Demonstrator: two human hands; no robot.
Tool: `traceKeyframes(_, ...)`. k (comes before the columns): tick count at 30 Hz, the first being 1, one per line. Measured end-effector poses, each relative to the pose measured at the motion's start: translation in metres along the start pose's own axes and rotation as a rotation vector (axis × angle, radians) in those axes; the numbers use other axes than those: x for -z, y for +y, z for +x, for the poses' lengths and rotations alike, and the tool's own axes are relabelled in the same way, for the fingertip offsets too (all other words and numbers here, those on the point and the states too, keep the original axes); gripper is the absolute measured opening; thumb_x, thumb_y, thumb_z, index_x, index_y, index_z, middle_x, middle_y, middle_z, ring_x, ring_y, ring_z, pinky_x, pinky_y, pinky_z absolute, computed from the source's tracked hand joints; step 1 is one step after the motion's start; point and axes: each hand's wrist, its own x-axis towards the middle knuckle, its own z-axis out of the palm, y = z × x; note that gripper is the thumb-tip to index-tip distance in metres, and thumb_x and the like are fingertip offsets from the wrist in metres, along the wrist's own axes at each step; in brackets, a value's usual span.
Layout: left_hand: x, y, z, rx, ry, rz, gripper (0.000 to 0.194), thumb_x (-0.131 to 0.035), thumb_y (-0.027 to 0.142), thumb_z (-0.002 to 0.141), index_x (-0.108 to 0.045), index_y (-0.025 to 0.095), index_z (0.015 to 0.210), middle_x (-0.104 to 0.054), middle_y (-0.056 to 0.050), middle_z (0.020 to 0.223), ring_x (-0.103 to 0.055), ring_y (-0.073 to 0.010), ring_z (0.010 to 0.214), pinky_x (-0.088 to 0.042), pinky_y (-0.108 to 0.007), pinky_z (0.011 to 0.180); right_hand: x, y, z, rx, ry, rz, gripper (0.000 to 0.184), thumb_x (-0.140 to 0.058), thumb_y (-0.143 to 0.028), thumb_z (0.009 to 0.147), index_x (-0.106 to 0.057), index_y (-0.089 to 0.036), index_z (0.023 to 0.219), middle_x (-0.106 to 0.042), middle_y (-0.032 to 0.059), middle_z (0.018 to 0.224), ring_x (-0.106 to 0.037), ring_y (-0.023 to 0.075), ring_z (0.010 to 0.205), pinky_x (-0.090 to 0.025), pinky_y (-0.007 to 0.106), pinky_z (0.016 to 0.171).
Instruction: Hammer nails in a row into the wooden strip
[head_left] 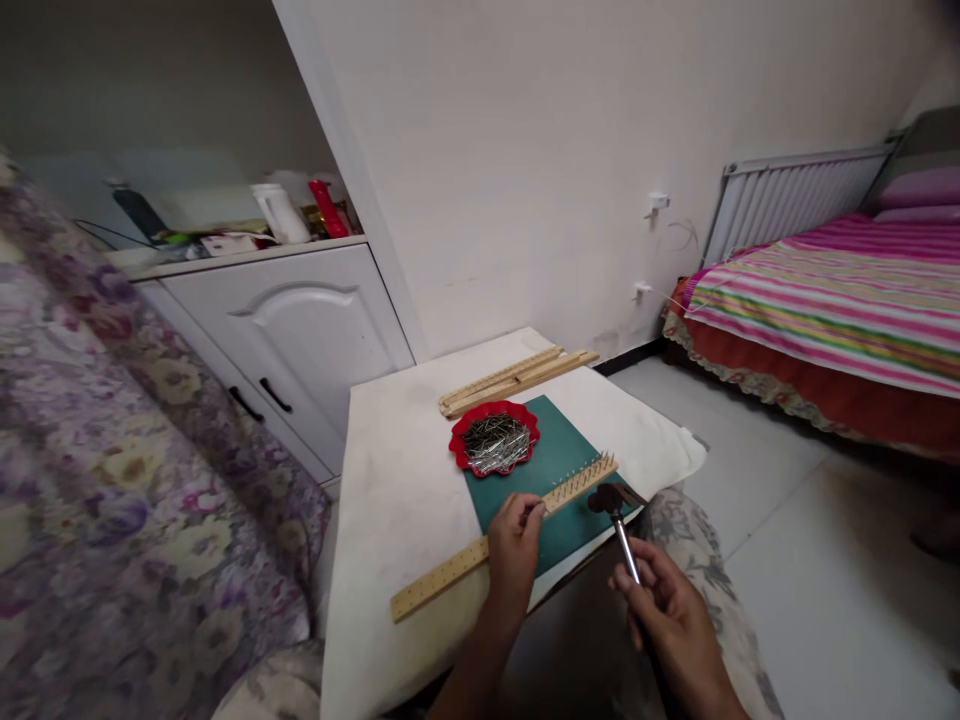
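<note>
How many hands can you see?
2: the left hand is on the wooden strip, and the right hand grips the hammer.

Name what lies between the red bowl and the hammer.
In the head view, green mat, then the wooden strip with its upright nails, lie between them.

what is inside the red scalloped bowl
The red scalloped bowl holds a heap of thin metal nails, some dark, some silvery. The heap covers the bowl's bottom, so anything beneath the top layer cannot be seen.
</note>
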Motion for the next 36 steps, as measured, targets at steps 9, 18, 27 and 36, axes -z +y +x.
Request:
traceKeyframes(9, -0.015, -0.017, 0.022, -0.043, -0.010, 0.177, 0.019, -0.048, 0.027, 0.085, -0.064, 0.018, 0.078, -0.061, -0.001, 0.079, -0.057, -0.0136, 0.073, -0.041, -0.023, 0.068, 0.002, 0.000, 0.003, -0.035, 0.027, -0.018, 0.044, -0.070, -0.050, 0.071, -0.059, -0.023, 0.105, -0.060, -0.0017, 0.069, -0.051, 0.0111, 0.047, -0.034, 0.016, 0.033)
traceKeyframes(18, -0.020, -0.021, 0.023, -0.077, -0.013, 0.240, 0.019, -0.048, 0.027, 0.086, -0.064, 0.019, 0.080, -0.062, -0.001, 0.080, -0.058, -0.0135, 0.074, -0.041, -0.022, 0.068, 0.000, 0.004, 0.006, -0.044, 0.038, -0.052, 0.042, -0.066, -0.048, 0.074, -0.059, -0.022, 0.106, -0.060, -0.0017, 0.069, -0.053, 0.0125, 0.051, -0.034, 0.015, 0.032)
traceKeyframes(27, -0.022, -0.021, 0.024, -0.078, -0.028, 0.290, 0.019, -0.048, 0.028, 0.086, -0.065, 0.020, 0.081, -0.063, 0.000, 0.081, -0.058, -0.0128, 0.073, -0.038, -0.022, 0.065, 0.005, -0.012, 0.019, -0.049, -0.214, -0.160, 0.042, -0.057, -0.046, 0.082, -0.055, -0.021, 0.115, -0.059, -0.0021, 0.072, -0.043, 0.0075, 0.040, -0.034, 0.017, 0.033)
traceKeyframes(36, -0.023, -0.023, 0.022, -0.049, -0.029, 0.283, 0.017, -0.048, 0.023, 0.085, -0.064, 0.020, 0.079, -0.062, 0.000, 0.078, -0.057, -0.0123, 0.071, -0.036, -0.021, 0.063, -0.019, -0.038, 0.038, 0.177, -0.341, -0.396, 0.030, -0.049, -0.031, 0.089, -0.054, -0.018, 0.116, -0.063, 0.0015, 0.077, -0.060, 0.0172, 0.070, -0.046, 0.025, 0.062)
